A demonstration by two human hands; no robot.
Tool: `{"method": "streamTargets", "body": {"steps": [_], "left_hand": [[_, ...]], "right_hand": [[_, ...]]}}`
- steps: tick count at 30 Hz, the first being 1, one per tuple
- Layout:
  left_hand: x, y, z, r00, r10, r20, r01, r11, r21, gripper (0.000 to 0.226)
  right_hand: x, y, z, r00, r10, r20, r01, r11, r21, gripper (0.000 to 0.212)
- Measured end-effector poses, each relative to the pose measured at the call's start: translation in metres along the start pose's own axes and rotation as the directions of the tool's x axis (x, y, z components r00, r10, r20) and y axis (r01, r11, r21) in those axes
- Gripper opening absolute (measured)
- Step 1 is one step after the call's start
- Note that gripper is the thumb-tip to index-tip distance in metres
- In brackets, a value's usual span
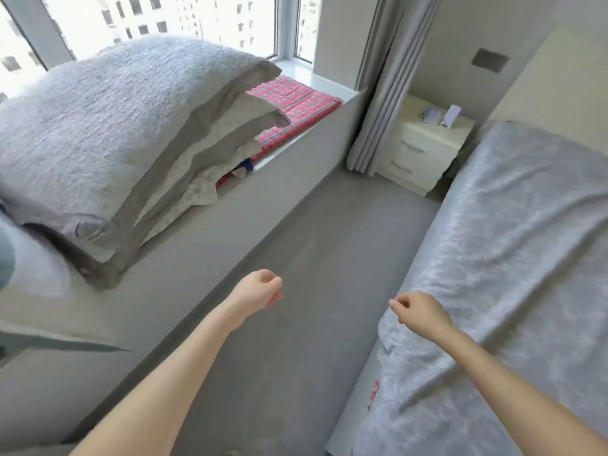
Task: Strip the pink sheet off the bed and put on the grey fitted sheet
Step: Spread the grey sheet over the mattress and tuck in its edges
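The bed [371, 422] on the right is covered by the wrinkled pale grey fitted sheet [513, 258]. Both hands are held loosely curled, empty — the left hand [260, 291] over the grey floor [329, 225], the right hand [419, 312] at the sheet's near edge.

A thick grey folded quilt [108, 126] lies heaped on the wide window ledge [204, 232], up and to the left of the left fingers. Beyond it on the same ledge, touching its far edge, lies a red plaid pad [292, 103]. Behind both is the window [184, 24], with pale apartment blocks outside. Farther ahead of the fingers, a grey curtain [381, 93] hangs to the floor [296, 258]. Just beside the curtain stands a cream nightstand [421, 149] with two drawers and a few small items on top, too blurred to identify. A dark wall plate [489, 60] sits above it.
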State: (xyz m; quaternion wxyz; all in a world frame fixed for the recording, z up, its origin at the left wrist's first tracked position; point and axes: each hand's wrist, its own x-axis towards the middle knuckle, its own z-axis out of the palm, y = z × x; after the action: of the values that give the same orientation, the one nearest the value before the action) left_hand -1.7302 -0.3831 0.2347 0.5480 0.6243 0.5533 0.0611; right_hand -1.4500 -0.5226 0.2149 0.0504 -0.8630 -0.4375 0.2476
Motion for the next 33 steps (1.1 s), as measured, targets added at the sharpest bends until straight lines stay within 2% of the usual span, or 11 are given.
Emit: {"method": "streamTargets", "body": {"steps": [4, 8, 12, 15, 21, 26, 30, 33], "left_hand": [[0.03, 0.072, -0.008, 0.989, 0.109, 0.096, -0.117, 0.99, 0.075, 0.022], [0.077, 0.161, 0.012, 0.955, 0.248, 0.164, -0.265, 0.96, 0.092, 0.022], [0.131, 0.256, 0.047, 0.908, 0.353, 0.226, -0.374, 0.926, 0.055, 0.02], [0.182, 0.325, 0.071, 0.881, 0.401, 0.251, -0.427, 0.903, 0.056, 0.019], [0.29, 0.442, 0.105, 0.886, 0.403, 0.229, -0.41, 0.912, -0.015, 0.019], [0.386, 0.514, 0.128, 0.881, 0.394, 0.26, -0.403, 0.915, -0.022, 0.017], [0.489, 0.573, 0.154, 0.866, 0.387, 0.315, -0.411, 0.911, 0.011, 0.017], [0.569, 0.622, 0.18, 0.846, 0.368, 0.386, -0.421, 0.905, 0.061, 0.018]], "right_hand": [[0.001, 0.006, -0.044, 0.985, 0.116, -0.132, -0.095, 0.984, 0.153, 0.038], [0.018, 0.034, -0.094, 0.934, 0.253, -0.252, -0.162, 0.93, 0.33, 0.042], [0.052, 0.072, -0.147, 0.87, 0.38, -0.313, -0.212, 0.863, 0.458, 0.029], [0.096, 0.103, -0.188, 0.84, 0.431, -0.329, -0.227, 0.831, 0.508, 0.032], [0.196, 0.137, -0.268, 0.789, 0.518, -0.331, -0.255, 0.766, 0.59, 0.03], [0.296, 0.146, -0.31, 0.786, 0.539, -0.302, -0.261, 0.733, 0.628, 0.031], [0.391, 0.164, -0.343, 0.767, 0.568, -0.3, -0.274, 0.711, 0.647, 0.032], [0.454, 0.183, -0.365, 0.712, 0.635, -0.3, -0.303, 0.663, 0.684, 0.032]]}}
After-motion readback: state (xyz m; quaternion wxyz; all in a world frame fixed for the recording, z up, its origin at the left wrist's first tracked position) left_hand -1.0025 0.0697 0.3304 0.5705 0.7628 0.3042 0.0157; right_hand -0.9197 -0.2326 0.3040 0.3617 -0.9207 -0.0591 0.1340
